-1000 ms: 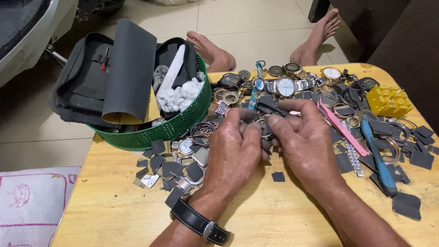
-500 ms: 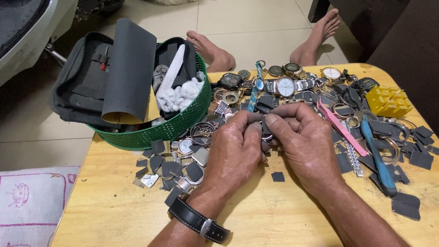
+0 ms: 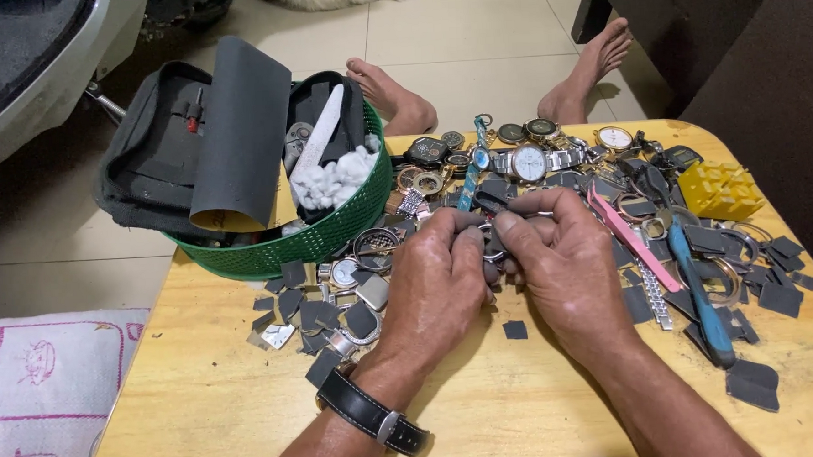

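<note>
**Both hands pinching a small watch part above the table**

Right now the left hand (image 3: 441, 277) and the right hand (image 3: 563, 258) are meeting over the middle of the wooden table (image 3: 203, 393), fingertips pressed together around a small round watch part (image 3: 491, 243). The part is sitting directly between the two hands, so neither is nearer; both are closing on it from opposite sides, left thumb and forefinger against right thumb and forefinger. Its exact shape is mostly hidden by the fingers, so I cannot tell which way its long axis is running.

A black strap (image 3: 373, 413) is circling the left wrist. Grey scraps (image 3: 314, 310) are lying scattered just left of the hands, and one scrap (image 3: 515, 330) is lying below them. Watches (image 3: 529, 162) are lying heaped beyond the fingertips. A green basket (image 3: 325, 241) is standing at the far left corner, a blue tool (image 3: 702, 302) and pink tweezers (image 3: 631, 237) lying to the right.
</note>
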